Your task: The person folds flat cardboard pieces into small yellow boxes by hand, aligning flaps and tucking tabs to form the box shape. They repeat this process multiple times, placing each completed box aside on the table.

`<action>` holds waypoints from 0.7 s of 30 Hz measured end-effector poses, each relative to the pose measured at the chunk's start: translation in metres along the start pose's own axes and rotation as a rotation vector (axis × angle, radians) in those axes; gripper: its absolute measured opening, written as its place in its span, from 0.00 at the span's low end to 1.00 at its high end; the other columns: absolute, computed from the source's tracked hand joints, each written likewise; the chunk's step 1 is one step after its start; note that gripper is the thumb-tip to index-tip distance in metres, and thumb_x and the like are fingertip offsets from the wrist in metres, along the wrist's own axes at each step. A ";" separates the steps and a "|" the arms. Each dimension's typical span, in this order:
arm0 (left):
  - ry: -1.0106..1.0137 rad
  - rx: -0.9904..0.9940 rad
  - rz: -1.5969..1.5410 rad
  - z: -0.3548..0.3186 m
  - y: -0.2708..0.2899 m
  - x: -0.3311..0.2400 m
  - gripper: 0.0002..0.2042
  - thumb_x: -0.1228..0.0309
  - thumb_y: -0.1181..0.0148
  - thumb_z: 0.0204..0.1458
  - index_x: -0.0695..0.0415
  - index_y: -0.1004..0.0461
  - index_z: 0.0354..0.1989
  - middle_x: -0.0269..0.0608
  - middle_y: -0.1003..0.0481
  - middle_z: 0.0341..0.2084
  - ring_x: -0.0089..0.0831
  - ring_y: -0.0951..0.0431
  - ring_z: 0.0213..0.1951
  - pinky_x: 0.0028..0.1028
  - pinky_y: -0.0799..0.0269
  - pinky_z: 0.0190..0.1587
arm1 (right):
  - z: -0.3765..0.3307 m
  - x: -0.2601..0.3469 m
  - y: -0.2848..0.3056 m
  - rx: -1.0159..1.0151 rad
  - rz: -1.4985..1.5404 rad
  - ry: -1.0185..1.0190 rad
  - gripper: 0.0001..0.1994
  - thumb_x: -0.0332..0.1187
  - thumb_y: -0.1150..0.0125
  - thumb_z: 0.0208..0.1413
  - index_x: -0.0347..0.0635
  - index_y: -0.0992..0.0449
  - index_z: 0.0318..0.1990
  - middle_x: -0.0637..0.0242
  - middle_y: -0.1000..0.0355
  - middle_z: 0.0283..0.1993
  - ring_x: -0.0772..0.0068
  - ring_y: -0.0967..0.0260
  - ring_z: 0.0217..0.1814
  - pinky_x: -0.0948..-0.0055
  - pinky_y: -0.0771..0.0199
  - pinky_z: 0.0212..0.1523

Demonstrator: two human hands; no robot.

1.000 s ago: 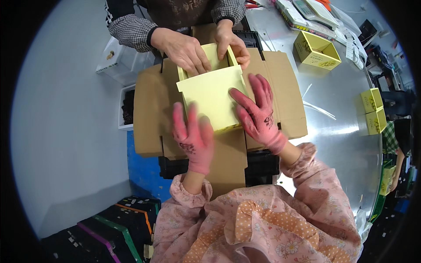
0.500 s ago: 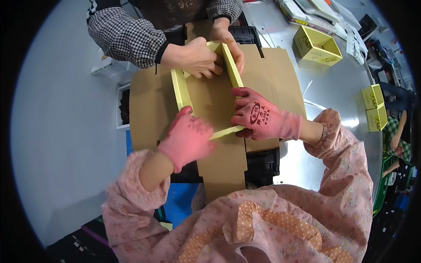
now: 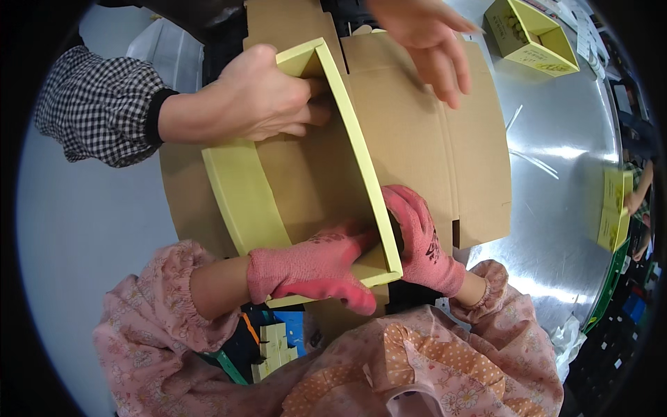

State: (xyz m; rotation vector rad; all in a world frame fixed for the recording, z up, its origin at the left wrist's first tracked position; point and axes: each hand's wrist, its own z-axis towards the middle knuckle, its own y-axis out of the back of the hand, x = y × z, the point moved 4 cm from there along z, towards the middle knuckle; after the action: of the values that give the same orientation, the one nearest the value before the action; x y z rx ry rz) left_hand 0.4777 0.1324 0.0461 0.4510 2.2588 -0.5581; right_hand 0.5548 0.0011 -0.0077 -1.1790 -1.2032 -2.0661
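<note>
A pale yellow cardboard box frame (image 3: 240, 187), its brown interior showing, is held tilted over a flattened brown carton (image 3: 410, 139). My left hand (image 3: 313, 267), in a pink glove, reaches over the near wall at the near right corner. Its fingers go inside, partly hidden, and its thumb lies outside. Gloved likewise, my right hand (image 3: 425, 243) is curled against the outside of the right wall by that corner. Across from me, a person's fist (image 3: 267, 101) grips the frame's far end. That person's other hand (image 3: 434, 52) hangs spread above the carton, apart from the frame.
On the metal table (image 3: 556, 132) at right stand an open yellow box (image 3: 531, 38) and another yellow box (image 3: 613, 208) near the rim. White strips (image 3: 533, 161) lie between them. Several yellow pieces (image 3: 274, 347) sit below my left forearm. A clear plastic bag (image 3: 566, 340) is at lower right.
The frame appears larger and closer, turned slightly. My left hand has gone over its near wall, and my right stays by the right wall. The other person's right-side hand has let go.
</note>
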 end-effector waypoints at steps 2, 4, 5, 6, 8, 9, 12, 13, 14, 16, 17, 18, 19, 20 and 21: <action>-0.083 0.048 0.064 0.004 0.007 0.000 0.42 0.66 0.31 0.42 0.63 0.46 0.66 0.54 0.47 0.65 0.43 0.51 0.68 0.33 0.55 0.68 | 0.004 0.001 -0.002 0.020 -0.014 -0.010 0.39 0.27 0.32 0.38 0.39 0.40 0.63 0.50 0.38 0.57 0.44 0.40 0.60 0.52 0.40 0.61; -0.122 0.083 -0.025 0.008 0.009 0.004 0.41 0.64 0.29 0.38 0.62 0.41 0.63 0.55 0.44 0.63 0.44 0.46 0.66 0.33 0.50 0.67 | 0.008 0.001 -0.004 0.056 -0.024 -0.039 0.38 0.27 0.33 0.39 0.39 0.41 0.63 0.50 0.38 0.57 0.46 0.40 0.59 0.53 0.41 0.60; -0.098 0.075 0.057 0.009 0.011 0.004 0.41 0.64 0.29 0.37 0.62 0.39 0.63 0.55 0.42 0.62 0.44 0.44 0.65 0.34 0.48 0.65 | 0.009 0.000 -0.003 0.056 -0.025 -0.053 0.38 0.27 0.33 0.40 0.39 0.41 0.64 0.49 0.38 0.57 0.45 0.40 0.59 0.53 0.40 0.60; -0.075 0.067 0.138 0.011 0.013 0.001 0.40 0.64 0.28 0.37 0.61 0.38 0.62 0.55 0.40 0.60 0.44 0.42 0.63 0.34 0.46 0.64 | 0.009 -0.002 -0.002 0.056 -0.025 -0.067 0.38 0.27 0.34 0.40 0.39 0.41 0.64 0.49 0.38 0.58 0.45 0.40 0.60 0.53 0.40 0.60; 0.070 0.064 0.268 0.010 0.013 0.000 0.38 0.63 0.28 0.35 0.60 0.34 0.59 0.55 0.34 0.54 0.46 0.35 0.58 0.36 0.39 0.60 | 0.012 0.001 0.000 0.098 -0.048 -0.060 0.39 0.28 0.34 0.41 0.38 0.42 0.64 0.48 0.40 0.58 0.44 0.40 0.60 0.53 0.40 0.60; -0.060 0.015 0.280 0.009 0.012 -0.005 0.37 0.63 0.28 0.36 0.61 0.34 0.58 0.54 0.33 0.53 0.44 0.33 0.56 0.35 0.37 0.58 | 0.013 0.000 0.000 0.140 -0.063 -0.052 0.40 0.28 0.34 0.41 0.38 0.44 0.65 0.46 0.41 0.59 0.42 0.40 0.60 0.54 0.40 0.61; 0.017 -0.033 0.203 -0.005 0.007 -0.013 0.32 0.62 0.30 0.39 0.62 0.31 0.54 0.52 0.28 0.46 0.40 0.26 0.47 0.36 0.33 0.53 | 0.031 0.026 0.025 0.344 0.171 -0.083 0.46 0.25 0.34 0.40 0.38 0.53 0.70 0.44 0.46 0.64 0.42 0.48 0.68 0.55 0.45 0.67; -0.029 -0.214 0.435 -0.005 0.007 -0.007 0.27 0.56 0.33 0.39 0.60 0.27 0.46 0.46 0.25 0.41 0.41 0.24 0.42 0.34 0.29 0.47 | 0.036 0.043 0.040 0.285 0.253 0.038 0.46 0.22 0.36 0.40 0.36 0.52 0.70 0.44 0.48 0.67 0.45 0.54 0.73 0.58 0.49 0.69; -0.182 -0.518 0.724 -0.016 -0.005 -0.009 0.26 0.54 0.34 0.40 0.59 0.27 0.44 0.45 0.26 0.40 0.41 0.25 0.43 0.35 0.31 0.49 | 0.046 0.062 0.052 0.276 0.215 0.199 0.44 0.21 0.36 0.41 0.34 0.51 0.69 0.44 0.48 0.67 0.45 0.54 0.73 0.58 0.49 0.69; -0.309 -0.943 1.146 -0.045 -0.023 -0.032 0.22 0.52 0.37 0.44 0.56 0.26 0.41 0.40 0.29 0.39 0.39 0.28 0.45 0.39 0.36 0.53 | 0.063 0.088 0.061 0.265 0.274 0.338 0.41 0.20 0.37 0.42 0.31 0.48 0.67 0.44 0.48 0.67 0.44 0.53 0.72 0.58 0.48 0.68; -0.293 -1.099 1.252 -0.066 -0.033 -0.044 0.20 0.56 0.38 0.45 0.56 0.26 0.43 0.40 0.30 0.43 0.41 0.30 0.48 0.40 0.36 0.55 | 0.070 0.095 0.054 0.309 0.234 0.322 0.39 0.24 0.37 0.43 0.30 0.47 0.66 0.43 0.47 0.66 0.44 0.50 0.70 0.59 0.45 0.67; -0.511 -1.151 1.006 -0.085 -0.033 -0.027 0.19 0.59 0.39 0.48 0.57 0.26 0.45 0.42 0.31 0.47 0.39 0.31 0.52 0.40 0.38 0.57 | 0.076 0.102 0.047 0.353 0.192 0.303 0.37 0.27 0.36 0.45 0.29 0.45 0.64 0.42 0.46 0.65 0.44 0.46 0.68 0.60 0.41 0.65; -0.710 -1.195 0.751 -0.101 -0.034 -0.003 0.18 0.61 0.41 0.51 0.58 0.27 0.48 0.43 0.32 0.51 0.38 0.33 0.55 0.40 0.40 0.60 | 0.082 0.113 0.039 0.408 0.154 0.297 0.35 0.30 0.35 0.47 0.27 0.43 0.63 0.42 0.45 0.64 0.43 0.43 0.66 0.61 0.38 0.63; -0.731 -1.390 0.489 -0.104 -0.035 0.021 0.19 0.63 0.44 0.54 0.60 0.29 0.50 0.44 0.33 0.53 0.37 0.34 0.57 0.40 0.42 0.61 | 0.085 0.110 0.023 0.612 0.082 0.218 0.35 0.34 0.34 0.48 0.27 0.42 0.61 0.42 0.41 0.61 0.46 0.38 0.62 0.63 0.34 0.59; -0.734 -1.573 0.215 -0.103 -0.040 0.052 0.19 0.64 0.47 0.56 0.62 0.31 0.53 0.45 0.34 0.56 0.37 0.35 0.58 0.39 0.44 0.63 | 0.088 0.106 0.006 0.818 0.014 0.141 0.34 0.38 0.33 0.49 0.27 0.40 0.60 0.42 0.38 0.58 0.49 0.33 0.58 0.66 0.30 0.54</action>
State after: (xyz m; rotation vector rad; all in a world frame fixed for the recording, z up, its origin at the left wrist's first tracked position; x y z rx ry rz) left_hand 0.3642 0.1598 0.0813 -0.3018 1.3059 1.0109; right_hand 0.5430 0.0761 0.1068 -0.6287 -1.7075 -1.3591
